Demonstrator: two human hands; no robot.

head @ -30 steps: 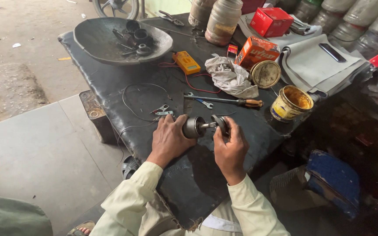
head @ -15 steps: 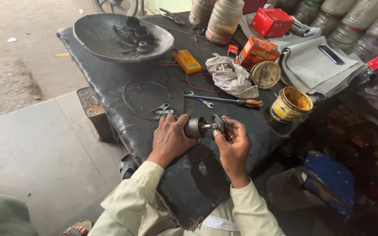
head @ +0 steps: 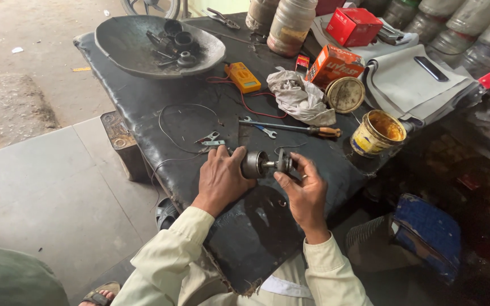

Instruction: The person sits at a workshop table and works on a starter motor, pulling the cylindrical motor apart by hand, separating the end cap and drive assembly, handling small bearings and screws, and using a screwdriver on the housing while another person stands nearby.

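Observation:
My left hand (head: 220, 178) grips a round grey metal motor part (head: 254, 164) with a short shaft, held just above the black worktable (head: 143, 102). My right hand (head: 304, 190) pinches a small dark fitting (head: 285, 163) at the far end of that shaft. Both sleeves are cream coloured. The underside of the part is hidden by my fingers.
Beyond my hands lie a screwdriver (head: 296, 128), a small spanner (head: 259, 126), loose wire (head: 182, 127), a crumpled rag (head: 301, 99), a yellow multimeter (head: 243, 77) and an open yellow tin (head: 377, 133). A dark bowl (head: 137, 48) of parts sits far left. Boxes and jars line the back.
My hands stay on the motor part in nearly the same pose. The view has shifted slightly, and my right fingers have moved a little on the fitting.

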